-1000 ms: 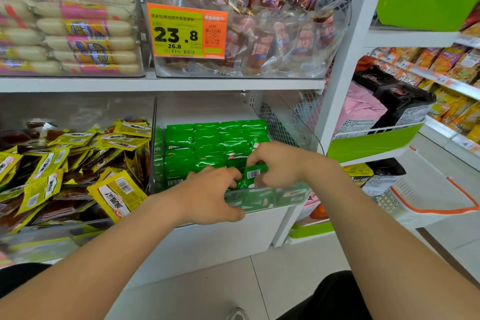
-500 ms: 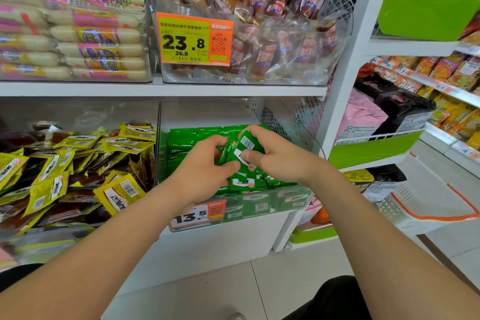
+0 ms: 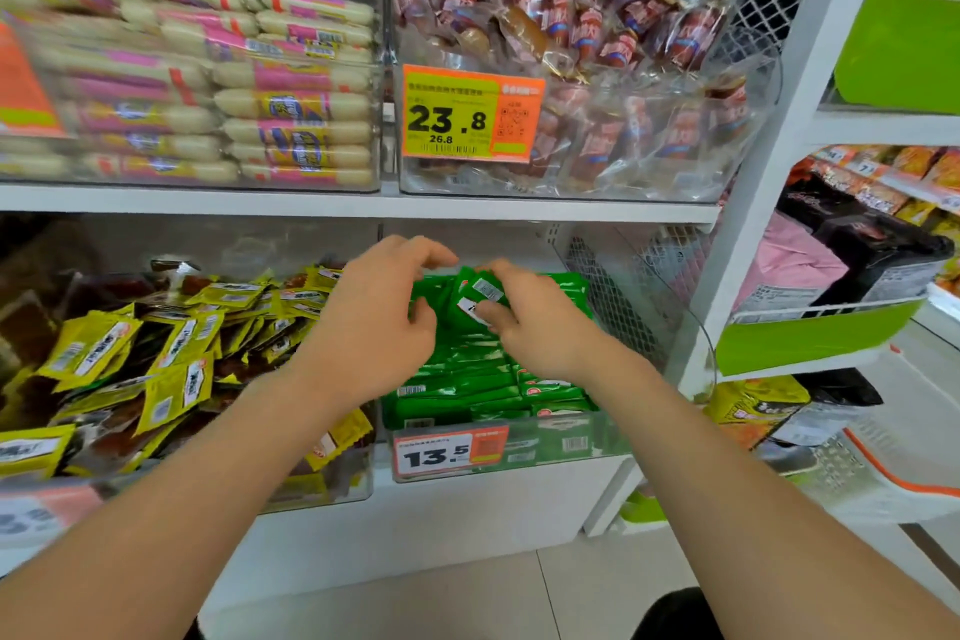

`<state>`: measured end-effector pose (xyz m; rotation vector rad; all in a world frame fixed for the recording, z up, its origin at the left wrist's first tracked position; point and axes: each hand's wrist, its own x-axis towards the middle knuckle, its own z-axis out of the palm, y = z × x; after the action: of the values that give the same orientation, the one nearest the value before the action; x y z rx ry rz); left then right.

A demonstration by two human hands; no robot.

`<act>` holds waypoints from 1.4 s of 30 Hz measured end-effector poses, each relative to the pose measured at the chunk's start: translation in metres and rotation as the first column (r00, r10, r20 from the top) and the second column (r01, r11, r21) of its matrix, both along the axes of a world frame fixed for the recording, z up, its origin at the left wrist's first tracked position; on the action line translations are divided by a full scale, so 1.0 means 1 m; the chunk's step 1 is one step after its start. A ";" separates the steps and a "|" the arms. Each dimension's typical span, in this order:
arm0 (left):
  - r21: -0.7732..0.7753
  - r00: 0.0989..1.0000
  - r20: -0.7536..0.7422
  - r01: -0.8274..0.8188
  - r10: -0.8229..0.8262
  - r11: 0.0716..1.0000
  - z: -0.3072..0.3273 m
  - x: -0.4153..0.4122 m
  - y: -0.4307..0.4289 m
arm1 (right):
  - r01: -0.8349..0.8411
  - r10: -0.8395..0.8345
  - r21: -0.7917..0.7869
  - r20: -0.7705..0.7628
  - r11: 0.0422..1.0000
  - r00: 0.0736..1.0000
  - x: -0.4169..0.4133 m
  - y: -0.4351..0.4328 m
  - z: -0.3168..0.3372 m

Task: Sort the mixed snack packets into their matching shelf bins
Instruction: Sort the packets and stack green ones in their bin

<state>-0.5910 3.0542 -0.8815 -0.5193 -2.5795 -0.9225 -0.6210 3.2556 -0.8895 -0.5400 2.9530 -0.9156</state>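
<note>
Green, glossy snack packets (image 3: 467, 379) are seen stacked flat inside the clear bin (image 3: 571, 442) fronted by a 13.5 price tag (image 3: 449, 452). Above the bin's stack, one green packet (image 3: 480, 294) with white labels is pinched by the right hand (image 3: 540, 327). The left hand (image 3: 374, 322) is held over the bin, fingers (image 3: 415, 250) loosely curved and apart, gripping nothing visible.
</note>
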 end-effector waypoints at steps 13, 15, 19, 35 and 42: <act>-0.400 0.955 0.241 -0.062 0.170 0.914 -0.016 -0.017 -0.054 | 0.171 -0.113 0.289 -0.208 0.942 0.972 -0.095 -0.085 -0.041; -0.400 0.960 0.242 -0.031 0.138 0.916 -0.018 -0.019 -0.053 | 0.090 -0.045 0.313 -0.149 0.946 0.988 -0.098 -0.085 -0.052; -0.381 0.965 0.236 -0.016 0.114 0.925 -0.022 -0.024 -0.054 | 0.114 -0.075 0.204 -0.192 0.972 0.979 -0.108 -0.084 -0.061; -0.183 0.984 0.173 -0.013 0.046 0.983 -0.013 -0.027 -0.081 | 0.269 -0.203 0.155 -0.346 0.950 0.916 -0.097 -0.093 -0.049; -0.182 0.984 0.163 -0.043 0.073 0.982 -0.006 -0.005 -0.135 | 0.187 -0.203 -0.087 -0.240 0.978 0.949 -0.018 -0.096 0.002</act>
<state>-0.5964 2.9194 -0.8874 -0.4255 -2.8324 -0.7507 -0.6392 3.1598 -0.8872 -0.3936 3.2609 -1.0313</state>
